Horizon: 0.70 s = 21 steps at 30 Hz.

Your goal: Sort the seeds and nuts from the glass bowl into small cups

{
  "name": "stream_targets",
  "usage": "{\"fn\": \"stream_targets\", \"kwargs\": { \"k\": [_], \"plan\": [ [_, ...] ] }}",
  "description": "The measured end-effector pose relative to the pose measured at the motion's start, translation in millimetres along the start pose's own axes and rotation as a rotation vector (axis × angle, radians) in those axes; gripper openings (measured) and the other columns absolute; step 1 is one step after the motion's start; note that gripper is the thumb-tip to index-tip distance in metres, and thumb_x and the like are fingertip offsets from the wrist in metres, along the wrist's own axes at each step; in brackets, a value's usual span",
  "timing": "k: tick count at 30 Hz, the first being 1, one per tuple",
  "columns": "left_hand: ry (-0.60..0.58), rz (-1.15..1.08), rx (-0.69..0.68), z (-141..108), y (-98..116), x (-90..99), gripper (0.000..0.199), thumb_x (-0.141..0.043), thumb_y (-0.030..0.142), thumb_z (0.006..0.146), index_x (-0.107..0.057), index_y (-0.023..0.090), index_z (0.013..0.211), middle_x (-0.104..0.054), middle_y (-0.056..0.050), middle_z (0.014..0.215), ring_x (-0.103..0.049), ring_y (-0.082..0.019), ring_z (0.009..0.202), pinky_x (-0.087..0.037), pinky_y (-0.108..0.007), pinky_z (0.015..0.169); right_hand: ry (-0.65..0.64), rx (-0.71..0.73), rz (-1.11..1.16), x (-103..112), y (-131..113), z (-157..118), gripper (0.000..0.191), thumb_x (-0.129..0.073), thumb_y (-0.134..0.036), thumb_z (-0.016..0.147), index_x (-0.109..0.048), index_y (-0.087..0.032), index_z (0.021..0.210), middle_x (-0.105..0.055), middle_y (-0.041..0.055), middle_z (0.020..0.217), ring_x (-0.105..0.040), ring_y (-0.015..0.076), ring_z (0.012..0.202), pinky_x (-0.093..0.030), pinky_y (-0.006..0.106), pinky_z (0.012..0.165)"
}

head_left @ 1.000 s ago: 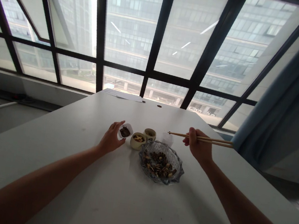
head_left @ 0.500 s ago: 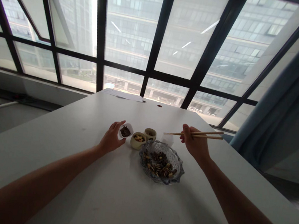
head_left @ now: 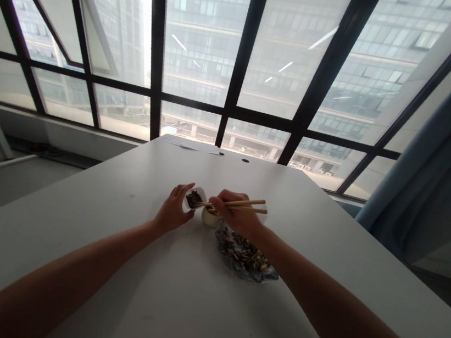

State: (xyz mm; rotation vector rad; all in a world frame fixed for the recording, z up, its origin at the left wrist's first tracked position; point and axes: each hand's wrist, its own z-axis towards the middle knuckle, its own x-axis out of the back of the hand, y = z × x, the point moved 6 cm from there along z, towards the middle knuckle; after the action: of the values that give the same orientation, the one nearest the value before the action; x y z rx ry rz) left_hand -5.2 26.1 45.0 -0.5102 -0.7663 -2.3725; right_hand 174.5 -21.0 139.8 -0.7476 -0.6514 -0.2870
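Observation:
My left hand [head_left: 175, 207] grips a small whitish cup [head_left: 204, 193], tilted to show dark seeds [head_left: 194, 198] inside. My right hand [head_left: 236, 210] is closed on a pair of wooden chopsticks [head_left: 248, 205], whose tips reach into that cup at the seeds. Just under the chopsticks stands a cream-coloured bowl [head_left: 211, 220] with yellowish pieces in it. Below my right hand and forearm, a scalloped glass dish [head_left: 237, 270] holds a mix of seeds and nuts [head_left: 247, 254], partly covered from sight. A second cream bowl is hidden behind my right hand.
All of this stands on a white table [head_left: 149, 303]. A clear container [head_left: 262, 214] shows partly behind my right hand. White paper sheets [head_left: 195, 145] and two dark round spots lie at the far edge, before the windows. A blue curtain [head_left: 432, 141] hangs at the right.
My right hand has swung left with the chopsticks, from right of the glass dish to the cup in my left hand. It now covers the second bowl and part of the dish.

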Motion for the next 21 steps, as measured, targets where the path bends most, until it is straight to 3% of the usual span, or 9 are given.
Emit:
{"fn": "stream_targets", "kwargs": {
  "k": [13,21],
  "plan": [
    [-0.004,-0.012,0.000,0,0,-0.5,0.072,-0.065,0.016,0.072,-0.042,0.019,0.140,-0.055,-0.013,0.127,-0.053,-0.029,0.121,-0.051,-0.047,0.101,-0.025,-0.011,-0.052,-15,13,7,0.045,-0.049,-0.056,0.093,-0.052,-0.019,0.067,-0.062,0.0013,0.059,-0.051,0.0105,0.053,-0.036,0.021,0.050],
    [0.004,-0.017,0.001,-1,-2,0.0,0.072,-0.064,0.015,0.071,-0.041,0.019,0.139,-0.054,-0.013,0.127,-0.054,-0.029,0.122,-0.050,-0.046,0.103,0.055,0.001,0.043,3,6,2,0.045,-0.050,-0.054,0.095,-0.051,-0.020,0.065,-0.065,0.0023,0.058,-0.056,0.0116,0.050,-0.043,0.022,0.049]
  ]
}}
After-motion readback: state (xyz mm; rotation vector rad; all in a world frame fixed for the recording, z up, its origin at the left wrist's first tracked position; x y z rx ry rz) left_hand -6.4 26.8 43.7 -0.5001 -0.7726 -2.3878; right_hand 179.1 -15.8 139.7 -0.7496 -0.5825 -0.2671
